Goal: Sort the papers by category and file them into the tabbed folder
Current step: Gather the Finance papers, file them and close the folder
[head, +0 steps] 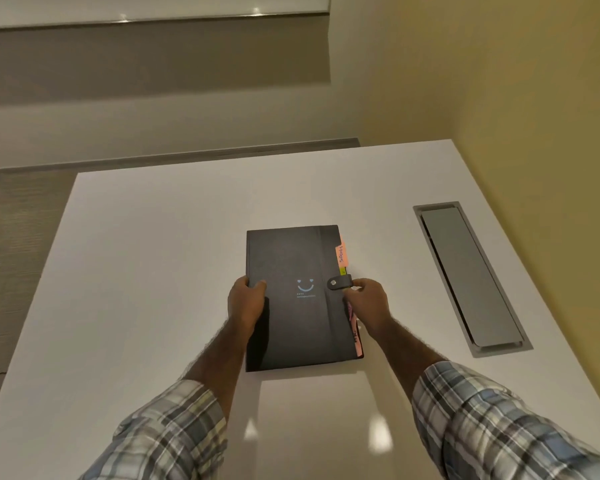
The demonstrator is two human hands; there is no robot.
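At mid-desk (153,237) lies the closed black tabbed folder (291,317), long axis running away from the person; left hand (245,304) grips its spine edge, right hand (368,303) fingers (355,289) pinch beside the snap strap (340,282), nearest for unfastening.

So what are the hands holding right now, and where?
Both grip the closed black folder: left hand on its left edge, right hand on its right edge below the snap strap.

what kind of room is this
Probably an office or meeting room: a large white table with a built-in metal cable hatch, a carpeted floor, and a black folder with labelled tabs.
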